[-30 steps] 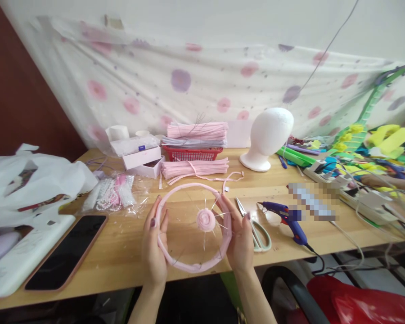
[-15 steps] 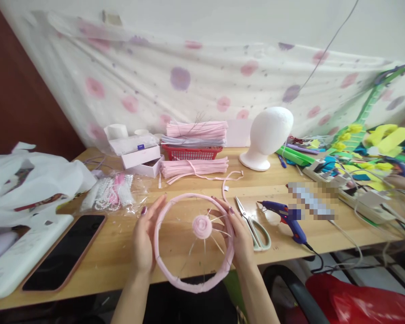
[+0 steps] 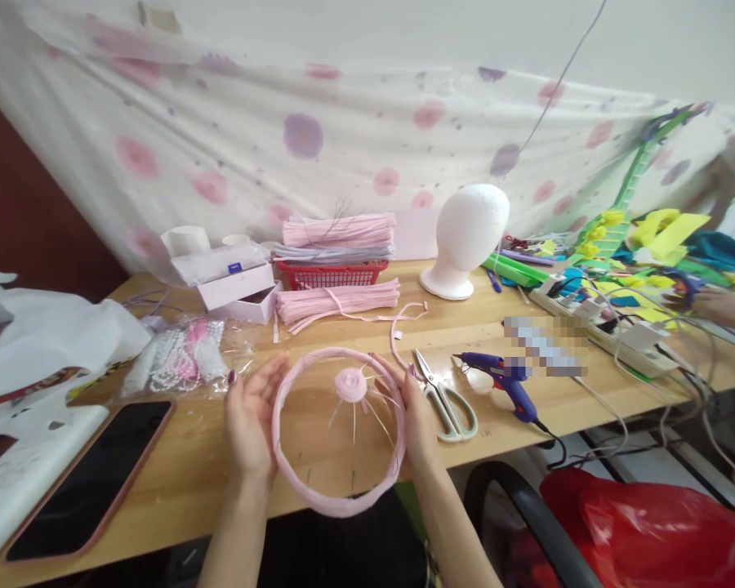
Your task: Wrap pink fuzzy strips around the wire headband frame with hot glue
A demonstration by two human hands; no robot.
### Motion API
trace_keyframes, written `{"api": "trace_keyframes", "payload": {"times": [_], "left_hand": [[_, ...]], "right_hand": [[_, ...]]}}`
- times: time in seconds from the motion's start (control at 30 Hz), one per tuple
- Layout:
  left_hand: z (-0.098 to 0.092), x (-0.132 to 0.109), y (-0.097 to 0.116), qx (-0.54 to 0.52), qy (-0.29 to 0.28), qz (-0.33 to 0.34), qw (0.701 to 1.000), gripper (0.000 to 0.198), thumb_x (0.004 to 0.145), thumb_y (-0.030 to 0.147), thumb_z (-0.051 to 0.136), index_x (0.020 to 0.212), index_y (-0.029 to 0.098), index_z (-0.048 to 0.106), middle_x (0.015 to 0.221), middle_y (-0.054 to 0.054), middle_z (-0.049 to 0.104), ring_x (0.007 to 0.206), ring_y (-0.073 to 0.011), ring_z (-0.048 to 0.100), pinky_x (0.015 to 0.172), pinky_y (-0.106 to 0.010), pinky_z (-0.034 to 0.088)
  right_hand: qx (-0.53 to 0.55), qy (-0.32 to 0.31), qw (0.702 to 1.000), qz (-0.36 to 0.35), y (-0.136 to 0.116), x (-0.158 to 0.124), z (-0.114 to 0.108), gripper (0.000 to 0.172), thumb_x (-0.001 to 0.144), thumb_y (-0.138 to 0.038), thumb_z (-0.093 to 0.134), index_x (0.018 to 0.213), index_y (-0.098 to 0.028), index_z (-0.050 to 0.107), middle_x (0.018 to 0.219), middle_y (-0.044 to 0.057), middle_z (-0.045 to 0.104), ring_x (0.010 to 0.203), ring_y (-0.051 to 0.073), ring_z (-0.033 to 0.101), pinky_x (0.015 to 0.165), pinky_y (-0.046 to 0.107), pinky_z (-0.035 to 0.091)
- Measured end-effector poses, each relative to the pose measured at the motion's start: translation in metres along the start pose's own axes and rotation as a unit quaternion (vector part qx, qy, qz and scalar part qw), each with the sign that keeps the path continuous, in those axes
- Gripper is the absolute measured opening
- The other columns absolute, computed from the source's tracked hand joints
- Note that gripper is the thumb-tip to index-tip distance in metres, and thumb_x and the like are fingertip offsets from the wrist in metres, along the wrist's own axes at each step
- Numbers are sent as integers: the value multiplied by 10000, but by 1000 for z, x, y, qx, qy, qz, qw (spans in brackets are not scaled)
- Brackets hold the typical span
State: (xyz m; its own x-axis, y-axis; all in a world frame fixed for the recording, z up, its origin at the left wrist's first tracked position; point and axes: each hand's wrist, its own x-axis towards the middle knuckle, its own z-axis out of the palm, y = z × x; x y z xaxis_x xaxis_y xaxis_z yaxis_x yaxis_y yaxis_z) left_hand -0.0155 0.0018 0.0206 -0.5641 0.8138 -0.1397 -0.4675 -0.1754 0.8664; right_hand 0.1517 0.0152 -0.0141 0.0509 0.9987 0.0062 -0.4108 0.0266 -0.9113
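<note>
A pink-wrapped hoop (image 3: 343, 507) is held between my two hands above the table's front edge. Thin pale wires run from it to a coiled pink rosette (image 3: 350, 385) raised at its middle. My left hand (image 3: 252, 420) supports the hoop's left side, its thumb off to the outside and its fingers behind the rim. On the opposite side, my right hand (image 3: 421, 420) grips the rim, with some fingers hidden behind it. Scissors (image 3: 436, 390) lie just beyond the right hand, partly open. A blue glue gun (image 3: 493, 367) rests to their right.
A white foam head (image 3: 473, 233) stands at the back. Pink strip bundles (image 3: 336, 302) lie before a red basket (image 3: 334, 276). Left are a phone (image 3: 91, 482) and bagged beads (image 3: 177, 359). A power strip (image 3: 606, 335) and another person's hand (image 3: 728, 306) are at right.
The view has swung to the right, so the table things sit further left. The hoop has tilted a little, with the rosette appearing flatter. Both hands keep their hold.
</note>
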Motion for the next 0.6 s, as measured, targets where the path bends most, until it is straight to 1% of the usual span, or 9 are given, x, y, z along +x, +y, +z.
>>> {"api": "trace_keyframes", "payload": {"times": [0.07,0.17,0.23,0.3,0.33,0.4,0.47,0.53,0.6], "left_hand": [[6,15,2,2,42,19,999,410,869,464,461,870,174,750,1197,-163,764,1314,-331,599,1187,-494,363],[8,30,6,9,93,50,994,307,851,372,483,921,201,729,1311,-122,717,1393,-283,526,1239,-445,269],[2,28,7,13,116,68,991,301,847,357,500,984,214,726,1369,-101,685,1409,-260,507,1246,-413,255],[-7,13,1,20,125,73,989,314,859,350,509,1039,212,725,1416,-99,653,1424,-252,490,1248,-398,256],[-11,2,-4,25,126,71,989,328,874,346,505,1077,206,722,1444,-100,633,1442,-247,469,1252,-390,246],[-16,-20,-18,39,114,51,991,392,930,406,484,1170,194,710,1498,-105,587,1470,-266,431,1262,-411,233],[-16,-37,-34,56,78,13,995,494,977,527,446,1307,225,655,1573,-75,514,1498,-277,387,1268,-432,225],[-12,-44,-45,80,40,11,996,567,985,603,410,1379,247,609,1583,-70,500,1514,-289,356,1271,-450,216],[-8,-39,-47,101,19,21,994,600,988,629,388,1397,241,595,1581,-80,501,1526,-287,330,1278,-443,189]], "right_hand": [[3,21,1000,-3,4,6,-3,556,903,-680,525,1171,-255,763,1348,55,702,1383,288,537,1220,480,323],[-2,55,998,3,7,13,-12,577,901,-670,519,1192,-230,751,1364,65,692,1391,296,531,1223,499,314],[-15,75,997,11,6,15,-20,607,899,-692,516,1206,-221,745,1411,73,658,1431,308,486,1236,520,282],[-28,90,996,9,1,15,-27,637,900,-717,506,1230,-222,735,1457,67,621,1479,289,422,1263,496,227],[-32,93,995,5,-2,15,-28,650,905,-727,494,1245,-225,728,1470,60,609,1494,271,400,1274,469,205],[-41,89,995,-1,-6,14,-26,655,920,-730,472,1282,-239,708,1494,43,587,1505,240,385,1283,429,189],[-49,76,996,7,-5,13,-18,647,931,-731,454,1301,-260,697,1501,34,579,1495,246,404,1279,448,208],[-59,61,996,22,0,11,-9,616,921,-720,496,1282,-269,709,1481,40,599,1483,271,423,1274,488,212],[-66,50,996,28,5,8,-2,591,904,-707,544,1253,-265,724,1445,56,631,1464,288,450,1263,510,234]]}}
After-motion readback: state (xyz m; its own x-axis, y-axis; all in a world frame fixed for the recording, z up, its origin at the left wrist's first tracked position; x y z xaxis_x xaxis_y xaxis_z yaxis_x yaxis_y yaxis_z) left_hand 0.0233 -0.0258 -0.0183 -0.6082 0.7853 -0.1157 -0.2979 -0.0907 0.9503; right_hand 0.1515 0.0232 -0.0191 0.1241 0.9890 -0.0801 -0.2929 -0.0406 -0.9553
